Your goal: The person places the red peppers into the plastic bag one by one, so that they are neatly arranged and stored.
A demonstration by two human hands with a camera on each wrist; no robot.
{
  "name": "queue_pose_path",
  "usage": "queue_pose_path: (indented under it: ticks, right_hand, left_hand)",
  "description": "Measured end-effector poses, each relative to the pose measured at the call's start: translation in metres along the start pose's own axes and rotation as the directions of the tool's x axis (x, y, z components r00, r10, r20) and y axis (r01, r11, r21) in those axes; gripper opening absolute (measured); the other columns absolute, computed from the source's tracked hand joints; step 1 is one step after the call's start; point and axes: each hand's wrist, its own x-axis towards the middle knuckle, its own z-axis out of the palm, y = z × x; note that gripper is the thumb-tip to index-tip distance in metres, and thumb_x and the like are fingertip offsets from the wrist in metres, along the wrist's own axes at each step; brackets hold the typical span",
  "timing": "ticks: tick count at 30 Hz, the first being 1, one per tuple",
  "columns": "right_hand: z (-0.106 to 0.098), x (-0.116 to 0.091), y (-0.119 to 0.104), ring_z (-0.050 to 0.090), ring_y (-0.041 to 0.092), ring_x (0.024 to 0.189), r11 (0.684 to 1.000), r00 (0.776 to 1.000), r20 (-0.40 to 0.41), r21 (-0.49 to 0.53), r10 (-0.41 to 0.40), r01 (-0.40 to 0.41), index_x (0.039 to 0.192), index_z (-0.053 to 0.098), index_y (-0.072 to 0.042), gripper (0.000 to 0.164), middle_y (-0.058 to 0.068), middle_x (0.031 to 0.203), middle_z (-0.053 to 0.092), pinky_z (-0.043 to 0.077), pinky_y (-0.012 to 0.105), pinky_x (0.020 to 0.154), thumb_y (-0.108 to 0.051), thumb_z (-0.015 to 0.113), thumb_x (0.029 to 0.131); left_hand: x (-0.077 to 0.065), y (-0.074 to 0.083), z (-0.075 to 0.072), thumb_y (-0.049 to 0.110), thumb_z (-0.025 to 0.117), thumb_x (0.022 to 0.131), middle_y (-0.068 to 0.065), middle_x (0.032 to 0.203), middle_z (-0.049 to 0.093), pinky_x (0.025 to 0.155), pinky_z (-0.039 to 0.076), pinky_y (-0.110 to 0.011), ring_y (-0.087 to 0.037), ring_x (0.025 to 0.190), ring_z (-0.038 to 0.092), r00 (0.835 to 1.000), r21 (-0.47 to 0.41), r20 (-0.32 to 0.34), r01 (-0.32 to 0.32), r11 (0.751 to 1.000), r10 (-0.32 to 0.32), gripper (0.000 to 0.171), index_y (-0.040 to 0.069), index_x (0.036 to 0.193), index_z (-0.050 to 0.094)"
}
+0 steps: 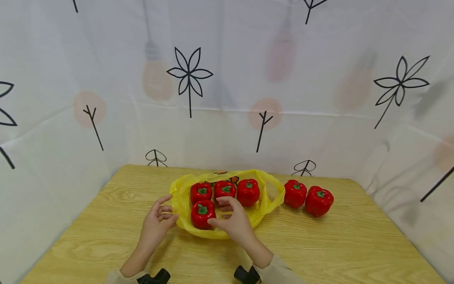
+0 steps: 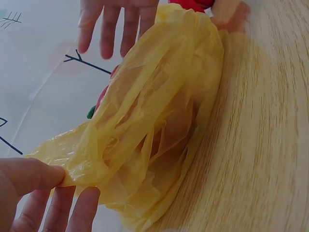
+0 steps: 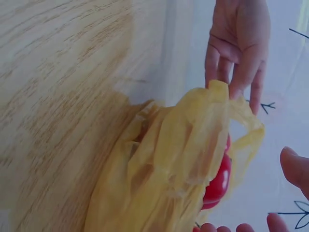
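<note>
A yellow plastic bag (image 1: 207,234) lies wide open on the table, several red bell peppers with green stems inside it. My left hand (image 1: 159,221) is at the bag's left side; in the left wrist view its thumb and fingers pinch the yellow film. Over the bag's mouth is my right hand (image 1: 237,223), thumb and fingers spread and holding nothing. Its thumb tip is beside the front bell pepper (image 1: 203,217); whether they touch I cannot tell. Behind sit a left bell pepper (image 1: 200,195), a middle bell pepper, partly hidden by my fingers, and a right bell pepper (image 1: 248,194).
Outside the bag on the right, one bell pepper (image 1: 294,195) stands by the bag's handle loop, with another bell pepper (image 1: 319,203) right beside it. The wooden table (image 1: 340,244) backs onto a white patterned curtain (image 1: 227,138).
</note>
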Motion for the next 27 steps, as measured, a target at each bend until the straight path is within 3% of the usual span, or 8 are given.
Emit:
queue_pose_path:
  ticks: [7,16,27]
  right_hand:
    - [-0.009,-0.008,-0.005,0.051,0.038,0.103,0.999,0.998,-0.056,0.035,-0.016,0.018,0.117,0.055,-0.001,0.048,0.014,0.116,0.054,0.049,0.045,0.088,-0.012,0.078,0.076]
    - [-0.021,-0.018,-0.006,0.054,0.027,0.102,0.996,0.994,-0.11,0.084,-0.009,0.019,0.116,0.056,-0.003,0.05,0.012,0.117,0.055,0.049,0.042,0.089,-0.018,0.079,0.075]
    - [-0.042,-0.025,-0.003,0.055,0.024,0.1,0.998,0.981,-0.194,0.066,0.022,-0.009,0.112,0.058,-0.004,0.044,0.008,0.112,0.058,0.05,0.039,0.088,-0.015,0.079,0.075]
  left_hand:
    - [0.0,0.0,0.0,-0.003,0.067,0.083,-0.016,0.104,0.052,0.068,0.057,-0.032,-0.02,0.083,0.06,1.0,0.015,-0.004,0.004,1.0,-0.004,0.056,0.016,0.132,0.047]
    - [0.002,-0.002,0.0,-0.002,0.068,0.083,-0.015,0.104,0.052,0.068,0.057,-0.033,-0.018,0.083,0.06,1.0,0.034,-0.016,0.011,0.999,-0.011,0.057,0.017,0.132,0.047]
    - [0.001,-0.001,0.001,-0.004,0.067,0.082,-0.015,0.104,0.052,0.068,0.057,-0.033,-0.017,0.082,0.06,1.0,-0.001,-0.008,0.02,1.0,-0.02,0.057,0.016,0.132,0.047]
